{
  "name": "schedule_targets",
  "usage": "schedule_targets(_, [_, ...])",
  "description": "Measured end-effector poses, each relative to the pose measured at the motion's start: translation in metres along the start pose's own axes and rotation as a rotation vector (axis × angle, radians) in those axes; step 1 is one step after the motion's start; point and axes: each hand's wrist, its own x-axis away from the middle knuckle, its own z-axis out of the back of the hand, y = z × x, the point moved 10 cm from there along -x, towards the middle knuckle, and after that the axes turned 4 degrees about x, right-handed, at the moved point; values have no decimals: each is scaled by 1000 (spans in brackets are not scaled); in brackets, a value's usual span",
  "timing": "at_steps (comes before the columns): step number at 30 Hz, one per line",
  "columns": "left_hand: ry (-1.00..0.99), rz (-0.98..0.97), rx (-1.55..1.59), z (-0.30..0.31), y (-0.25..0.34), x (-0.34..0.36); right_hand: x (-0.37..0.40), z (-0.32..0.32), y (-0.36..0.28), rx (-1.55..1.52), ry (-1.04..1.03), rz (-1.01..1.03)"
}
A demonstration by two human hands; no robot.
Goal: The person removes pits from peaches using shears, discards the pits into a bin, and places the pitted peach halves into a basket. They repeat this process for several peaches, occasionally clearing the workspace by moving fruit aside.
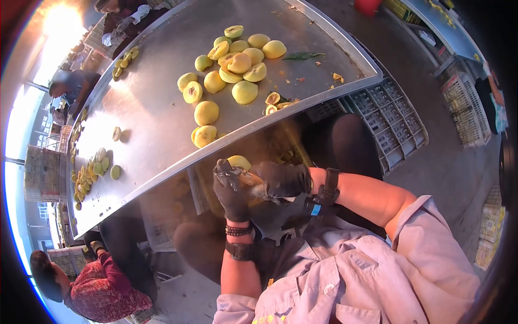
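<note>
My left hand (231, 190), in a dark worn glove, is closed around a yellow peach (239, 161) just below the table's edge. Pressed up against it from the right is my right hand (281, 180), also gloved, its fingers curled in. Whatever the right fingers grip is hidden among the fingers. Above both hands, a pile of yellow peaches (244, 92) lies on the metal table (156, 102); some are cut and show their insides. Pit scraps (272, 99) sit near the table's edge.
A green leaf (303, 55) lies by the pile. Halved peaches (98, 165) are spread at the table's left side. A plastic crate (386, 121) stands under the table's right corner. Co-workers sit around the table, one in a red patterned top (108, 289) at lower left.
</note>
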Motion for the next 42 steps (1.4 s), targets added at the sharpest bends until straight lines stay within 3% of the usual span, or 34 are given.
schedule_targets(1, [12, -80, -52, 0, 3, 0, 9, -5, -1, -143, -47, -124])
schedule_targets(3, [44, -247, -161, 2, 14, 0, 11, -13, 10, -350, -49, -174])
schedule_targets(6, [39, 69, 152, 2, -21, 0, 7, -18, 16, -421, -25, -188])
schedule_targets(10, [350, 129, 458, 40, -47, 0, 7, -8, -6, -540, 62, -99])
schedule_targets(11, [409, 93, 391, 65, -50, -2, 6, -1, -4, -639, 76, -84])
schedule_targets(12, [471, 62, 320, 91, -53, -3, 5, 4, 7, -487, 93, -125])
schedule_targets(14, [500, 95, 933, 99, 9, -9, 1, 19, 52, -184, 141, -206])
schedule_targets(16, [569, 17, 923, 133, 21, -14, -6, 17, 90, 518, -11, -56])
schedule_targets(17, [427, 37, 1250, 152, -19, -23, -1, 16, 80, 572, -22, -200])
schedule_targets(20, [772, 284, 1123, 115, 9, 6, -3, 15, 44, 665, 160, -118])
schedule_targets(22, [619, 218, 980, 101, 16, 7, -7, -16, 20, 1150, 82, 403])
schedule_targets(24, [466, 186, 886, 81, 33, 4, -25, 4, -21, 661, 212, 468])
schedule_targets(26, [375, 214, 953, 60, 35, 2, -28, 15, -96, 932, 412, 531])
schedule_targets(28, [316, 267, 998, 44, 33, 1, -57, 48, -133, 1213, 616, 470])
schedule_targets(29, [337, 268, 910, 41, 36, 0, -91, 60, -123, 1387, 525, 405])
schedule_targets(32, [284, 322, 925, 32, 30, 0, -157, 92, -95, 1279, 316, 6])
schedule_targets(35, [302, 339, 910, 37, 29, -2, -176, 84, -84, 1474, 40, -44])
schedule_targets(38, [316, 366, 928, 43, 25, -4, -177, 86, -88, 1429, 4, -39])
schedule_targets(39, [314, 352, 934, 46, 26, -5, -176, 96, -86, 1270, 27, -21])
schedule_targets(40, [313, 342, 940, 48, 26, -6, -167, 95, -106, 1126, 118, 150])
schedule_targets(42, [299, 311, 947, 49, 31, -6, -135, 103, -102, 612, 75, -170])
